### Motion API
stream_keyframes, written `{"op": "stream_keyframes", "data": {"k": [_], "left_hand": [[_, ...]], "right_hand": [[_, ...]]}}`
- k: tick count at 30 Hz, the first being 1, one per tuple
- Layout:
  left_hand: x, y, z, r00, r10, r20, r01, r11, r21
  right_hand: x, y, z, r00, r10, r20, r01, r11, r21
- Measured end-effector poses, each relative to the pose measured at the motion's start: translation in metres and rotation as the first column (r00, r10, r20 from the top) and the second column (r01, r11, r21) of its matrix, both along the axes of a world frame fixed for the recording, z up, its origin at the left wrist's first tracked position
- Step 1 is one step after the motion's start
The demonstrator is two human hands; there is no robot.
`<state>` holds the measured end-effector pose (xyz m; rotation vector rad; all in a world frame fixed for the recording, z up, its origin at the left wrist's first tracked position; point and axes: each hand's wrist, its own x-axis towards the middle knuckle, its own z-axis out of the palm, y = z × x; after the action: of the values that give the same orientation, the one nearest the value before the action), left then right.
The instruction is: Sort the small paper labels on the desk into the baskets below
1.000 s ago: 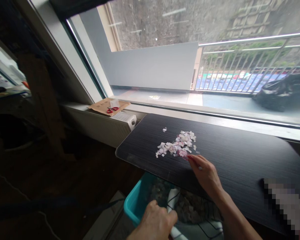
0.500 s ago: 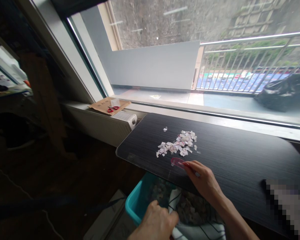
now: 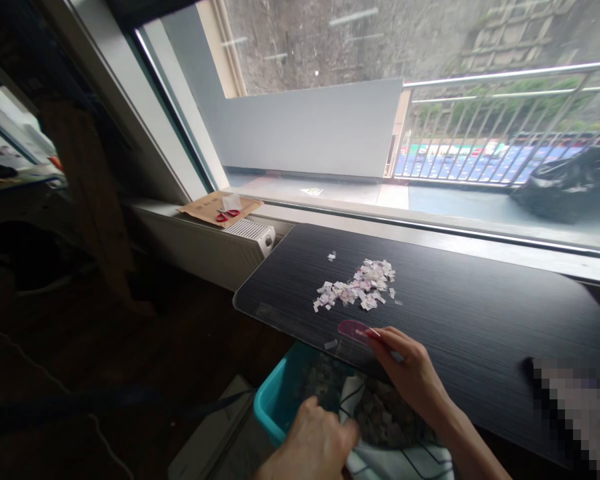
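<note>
My right hand (image 3: 405,357) pinches one end of a pink see-through plastic strip (image 3: 353,329) with a rounded tip. The strip is over the near edge of the dark table. A small clear scrap (image 3: 331,344) lies at that edge, left of the strip. Farther in is a loose pile of small pale paper pieces (image 3: 363,287). Below the table edge my left hand (image 3: 313,433) is closed on the edge of a white cloth bag with black lines (image 3: 400,461). More paper pieces (image 3: 380,417) fill the bag. My left fingertips are hidden.
A turquoise plastic bin (image 3: 270,407) stands under the edge of the dark table (image 3: 480,320), partly behind the bag. Red-handled scissors (image 3: 229,215) lie on a brown envelope (image 3: 200,208) on the radiator. A blurred-out object (image 3: 575,407) lies at the table's right.
My right hand has drawn the pink strip slightly toward the near edge. The small clear scrap has slid to the table edge. My left hand stays nearly still on the bag.
</note>
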<state>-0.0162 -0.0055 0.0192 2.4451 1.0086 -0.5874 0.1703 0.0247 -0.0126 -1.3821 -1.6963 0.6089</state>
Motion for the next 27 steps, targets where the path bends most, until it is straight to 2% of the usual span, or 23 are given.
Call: {"op": "stream_keyframes", "data": {"k": [3,8,13,16,18,20,23,27], "left_hand": [[0.0,-0.004,0.001,1.0,0.012,0.003,-0.013,0.999,0.033],[-0.002,-0.004,0.001,1.0,0.025,0.005,-0.025,1.0,0.001],[-0.004,-0.003,0.0,0.999,0.033,0.025,-0.033,0.999,0.015],[-0.005,-0.005,-0.004,0.999,0.04,0.037,-0.04,0.999,-0.003],[-0.01,-0.007,-0.007,0.997,0.052,0.056,-0.053,0.998,0.022],[-0.017,-0.011,-0.012,0.995,0.056,0.086,-0.062,0.996,0.071],[-0.029,-0.018,-0.024,0.994,0.025,0.109,-0.038,0.992,0.124],[-0.039,-0.028,-0.047,0.993,-0.01,0.114,-0.016,0.975,0.223]], "right_hand": [[-0.003,0.003,-0.001,0.999,-0.054,0.003,0.054,0.999,0.007],[-0.014,-0.006,0.002,0.995,0.1,-0.004,-0.1,0.993,-0.065],[-0.014,-0.009,0.004,1.0,-0.001,-0.027,-0.001,0.999,-0.038],[-0.009,-0.008,0.004,0.997,0.08,0.011,-0.078,0.993,-0.089],[0.0,-0.002,0.002,0.996,0.089,0.022,-0.086,0.991,-0.1],[0.015,0.008,-0.002,0.998,-0.067,0.006,0.068,0.996,-0.051],[0.043,0.034,-0.011,0.949,-0.314,-0.028,0.315,0.949,0.005],[0.063,0.062,-0.021,0.9,-0.432,-0.06,0.436,0.897,0.078]]}}
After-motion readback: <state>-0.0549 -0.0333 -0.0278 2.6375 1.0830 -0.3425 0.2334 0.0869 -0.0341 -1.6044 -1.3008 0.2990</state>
